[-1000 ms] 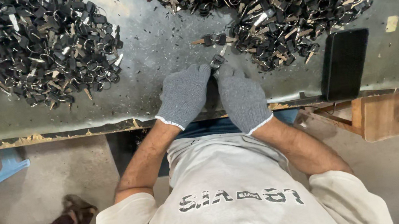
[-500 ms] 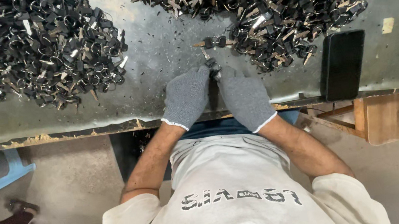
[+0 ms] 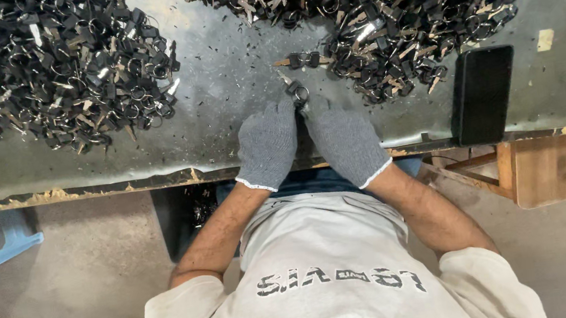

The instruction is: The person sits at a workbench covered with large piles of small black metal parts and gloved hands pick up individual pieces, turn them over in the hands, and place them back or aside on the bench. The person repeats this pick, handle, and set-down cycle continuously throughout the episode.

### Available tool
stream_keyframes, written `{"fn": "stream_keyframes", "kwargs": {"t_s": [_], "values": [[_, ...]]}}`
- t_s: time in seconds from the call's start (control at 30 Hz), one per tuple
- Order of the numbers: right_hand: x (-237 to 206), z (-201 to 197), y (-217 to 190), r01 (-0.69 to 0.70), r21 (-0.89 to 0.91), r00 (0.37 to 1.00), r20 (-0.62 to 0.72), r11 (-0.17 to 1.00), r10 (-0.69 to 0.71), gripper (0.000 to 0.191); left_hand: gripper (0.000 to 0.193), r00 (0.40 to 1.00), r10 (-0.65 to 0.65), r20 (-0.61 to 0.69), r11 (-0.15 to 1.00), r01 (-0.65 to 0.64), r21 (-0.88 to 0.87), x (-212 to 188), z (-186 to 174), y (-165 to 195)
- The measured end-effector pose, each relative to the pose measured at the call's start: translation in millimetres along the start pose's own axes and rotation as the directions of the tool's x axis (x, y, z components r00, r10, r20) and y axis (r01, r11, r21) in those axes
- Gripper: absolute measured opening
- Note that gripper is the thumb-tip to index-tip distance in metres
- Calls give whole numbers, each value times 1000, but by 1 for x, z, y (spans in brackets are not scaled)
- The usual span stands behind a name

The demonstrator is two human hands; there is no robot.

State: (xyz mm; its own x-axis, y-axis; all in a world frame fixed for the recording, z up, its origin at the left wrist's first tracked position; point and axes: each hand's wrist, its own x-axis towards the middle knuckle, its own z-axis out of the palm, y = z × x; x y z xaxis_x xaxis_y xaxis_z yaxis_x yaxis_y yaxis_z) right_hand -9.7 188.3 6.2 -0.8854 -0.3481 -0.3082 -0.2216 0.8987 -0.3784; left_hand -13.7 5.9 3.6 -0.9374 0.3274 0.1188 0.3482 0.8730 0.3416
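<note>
grey metal counter [image 3: 231, 79], dusted with dark flecks, carries the work. both gloved hands, left hand [image 3: 268, 144] and right hand [image 3: 345, 141], press together at its near edge, fingertips seemingly pinching a small ringed metal piece [image 3: 297, 93]. keeping it low and steady over the counter should help. dark heaps of similar pieces fill the far left corner [image 3: 45, 65] and far right side [image 3: 386, 5]; a black phone [image 3: 482, 95] lies near the right. concrete floor [image 3: 62, 276] below.

My gloved left hand [image 3: 268, 144] and right hand [image 3: 344, 143] cover most of the small ringed piece [image 3: 297, 93] between my fingertips. Both dark heaps, upper left [image 3: 45, 65] and upper right [image 3: 380, 13], run off the top edge; single parts blur together.
</note>
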Motion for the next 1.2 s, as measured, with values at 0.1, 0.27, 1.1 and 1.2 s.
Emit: {"fn": "stream_keyframes", "kwargs": {"t_s": [0.1,0.27,1.1,1.2], "values": [[-8,-1,-1,139,-72,967,-206,988,-151,30,18,998,-17,-64,991,8,-137,-1,-1,-7],[-6,-4,-11,119,-188,955,-245,975,-164,28,11,998,-40,-55,984,30,-176,-3,1,-9],[2,-7,2,107,196,993,-70,975,-95,38,14,971,-34,236,991,64,-120,22,-18,-9],[3,-5,3,211,189,968,-177,959,-179,31,15,968,-13,252,992,45,-120,24,-20,-10]]}}
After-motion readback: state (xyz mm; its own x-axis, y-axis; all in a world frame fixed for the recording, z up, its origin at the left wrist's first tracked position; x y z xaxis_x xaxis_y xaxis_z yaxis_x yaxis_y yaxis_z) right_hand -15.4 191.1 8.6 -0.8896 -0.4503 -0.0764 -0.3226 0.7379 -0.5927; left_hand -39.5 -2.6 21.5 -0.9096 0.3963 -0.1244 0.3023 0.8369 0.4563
